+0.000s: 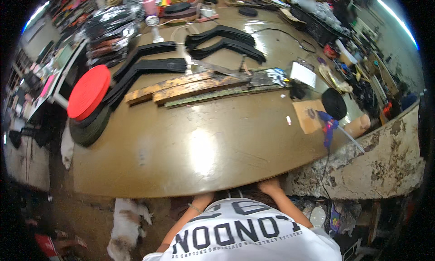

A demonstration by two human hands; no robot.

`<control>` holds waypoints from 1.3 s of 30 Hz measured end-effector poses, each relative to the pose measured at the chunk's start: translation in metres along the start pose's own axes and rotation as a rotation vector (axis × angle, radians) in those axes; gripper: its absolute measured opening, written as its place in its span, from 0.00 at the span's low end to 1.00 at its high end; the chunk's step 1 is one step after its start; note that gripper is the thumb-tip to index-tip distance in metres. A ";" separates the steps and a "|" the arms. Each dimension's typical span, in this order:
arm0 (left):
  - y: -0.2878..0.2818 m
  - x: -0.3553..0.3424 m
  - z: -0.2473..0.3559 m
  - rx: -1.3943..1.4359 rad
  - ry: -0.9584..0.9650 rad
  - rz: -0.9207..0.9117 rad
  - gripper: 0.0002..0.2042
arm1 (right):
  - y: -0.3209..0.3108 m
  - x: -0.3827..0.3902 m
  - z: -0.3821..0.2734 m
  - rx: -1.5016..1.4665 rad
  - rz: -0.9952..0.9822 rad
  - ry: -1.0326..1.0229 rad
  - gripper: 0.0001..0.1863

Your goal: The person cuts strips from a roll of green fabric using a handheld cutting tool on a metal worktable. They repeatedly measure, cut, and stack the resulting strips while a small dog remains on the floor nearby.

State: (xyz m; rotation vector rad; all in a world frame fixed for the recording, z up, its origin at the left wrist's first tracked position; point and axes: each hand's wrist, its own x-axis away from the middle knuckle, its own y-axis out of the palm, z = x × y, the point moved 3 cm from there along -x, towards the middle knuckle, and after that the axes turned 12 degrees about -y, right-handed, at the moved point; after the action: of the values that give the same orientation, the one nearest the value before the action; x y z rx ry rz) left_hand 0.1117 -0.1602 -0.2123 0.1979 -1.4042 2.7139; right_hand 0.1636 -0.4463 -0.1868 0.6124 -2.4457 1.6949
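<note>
left hand [204, 199], right hand [269, 186]: fingers hidden under tabletop [244, 138] | white shirt [281, 245]: cut by lower edge

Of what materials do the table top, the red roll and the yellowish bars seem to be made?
Table top: glossy, perhaps laminate or coated sheet; it mirrors light. Red roll: likely matte fabric strip, faintly ringed. Yellowish bars: probably worn wood, with dark blotches.

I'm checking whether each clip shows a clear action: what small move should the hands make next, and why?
Probably lifting the left hand and right hand above the table: its near edge partly hides both, so what they hold cannot be told, while the black strips and wooden bars lie on top, beyond them.
</note>
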 end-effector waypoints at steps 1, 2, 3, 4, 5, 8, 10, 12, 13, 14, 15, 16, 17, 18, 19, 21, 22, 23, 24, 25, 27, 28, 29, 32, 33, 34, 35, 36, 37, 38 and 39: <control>-0.008 0.002 -0.003 0.003 -0.012 0.052 0.16 | -0.009 0.007 0.017 0.086 0.021 0.018 0.26; -0.016 0.002 -0.006 0.017 -0.019 0.132 0.16 | -0.016 0.022 0.034 0.110 0.109 0.147 0.26; -0.030 0.007 -0.009 0.006 0.036 0.288 0.15 | -0.018 0.026 0.039 0.039 0.386 0.162 0.23; -0.040 0.011 -0.015 -0.109 -0.005 0.312 0.15 | -0.019 0.037 0.045 -0.057 0.648 0.242 0.20; -0.049 0.017 -0.021 -0.126 -0.057 0.314 0.16 | -0.019 0.037 0.047 -0.005 0.680 0.146 0.19; -0.063 0.028 -0.033 -0.111 -0.184 0.106 0.20 | -0.013 0.037 0.044 -0.025 0.589 0.145 0.16; -0.068 0.034 -0.023 -0.218 -0.050 0.270 0.17 | -0.015 0.039 0.042 -0.194 0.434 0.328 0.17; -0.064 0.036 -0.017 -0.196 -0.214 0.219 0.15 | -0.024 0.045 0.030 -0.540 0.225 0.053 0.15; -0.060 0.034 -0.014 -0.206 -0.340 0.080 0.15 | -0.029 0.051 0.025 -0.687 0.121 -0.038 0.15; -0.062 0.037 -0.008 -0.228 -0.388 0.115 0.13 | -0.031 0.061 0.018 -0.588 -0.164 -0.217 0.17; -0.066 0.040 0.000 -0.228 -0.372 0.157 0.13 | -0.033 0.064 0.018 -0.619 -0.221 -0.202 0.17; -0.068 0.041 0.006 -0.266 -0.409 0.120 0.13 | -0.033 0.070 0.020 -0.690 -0.285 -0.226 0.16; -0.073 0.049 0.013 -0.198 -0.393 0.167 0.13 | -0.033 0.068 0.035 -0.820 -0.346 -0.023 0.16; -0.079 0.064 0.018 -0.138 -0.372 0.235 0.13 | -0.030 0.063 0.048 -0.983 -0.361 0.075 0.16; -0.084 0.080 0.017 0.025 -0.410 0.232 0.13 | -0.028 0.056 0.065 -1.076 -0.267 0.080 0.15; -0.092 0.107 -0.005 0.236 -0.456 0.246 0.12 | -0.012 0.037 0.101 -0.621 0.136 0.204 0.15; -0.096 0.109 -0.028 0.297 -0.485 0.241 0.12 | -0.004 0.032 0.114 -0.312 0.311 0.296 0.14; -0.094 0.102 -0.060 0.483 -0.606 0.236 0.11 | 0.010 0.029 0.118 -0.314 0.422 0.250 0.14; -0.085 0.098 -0.091 0.642 -0.750 0.229 0.11 | 0.025 0.031 0.117 -0.305 0.509 0.252 0.14; -0.077 0.096 -0.120 0.658 -0.846 0.347 0.13 | 0.036 0.037 0.114 -0.304 0.536 0.317 0.14; -0.063 0.082 -0.161 0.165 -0.692 0.419 0.14 | 0.037 0.061 0.101 -0.478 0.571 0.211 0.16; -0.047 0.075 -0.175 0.189 -0.737 0.363 0.14 | 0.028 0.079 0.092 -0.497 0.477 0.095 0.17; -0.040 0.071 -0.181 0.268 -0.655 0.370 0.15 | 0.015 0.094 0.081 -0.480 0.350 0.037 0.18; -0.040 0.083 -0.166 0.264 -0.696 0.233 0.15 | -0.027 0.105 0.046 -0.307 0.046 0.032 0.20; -0.054 0.089 -0.150 0.326 -0.636 0.202 0.15 | -0.044 0.090 0.025 -0.155 0.125 -0.212 0.20; -0.072 0.096 -0.130 0.402 -0.567 0.199 0.15 | -0.059 0.079 0.003 0.030 0.188 -0.411 0.20; -0.086 0.104 -0.111 0.339 -0.619 -0.004 0.16 | -0.067 0.067 -0.012 0.230 0.064 -0.374 0.21; -0.104 0.110 -0.090 0.275 -0.636 -0.176 0.17 | -0.076 0.057 -0.030 0.197 -0.012 -0.404 0.21; -0.121 0.113 -0.071 0.199 -0.659 -0.366 0.18 | -0.085 0.048 -0.048 0.171 -0.117 -0.398 0.21; -0.141 0.107 -0.053 0.101 -0.552 -0.517 0.18 | -0.093 0.039 -0.065 0.142 -0.216 -0.391 0.21; -0.163 0.099 -0.038 -0.014 -0.454 -0.680 0.19 | -0.102 0.034 -0.081 0.006 -0.400 -0.454 0.21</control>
State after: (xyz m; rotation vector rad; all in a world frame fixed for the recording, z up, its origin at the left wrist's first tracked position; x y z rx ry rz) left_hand 0.0323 -0.0340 -0.0877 1.1173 -1.1391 2.1535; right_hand 0.1594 -0.4112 -0.0567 1.5132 -2.3501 1.5251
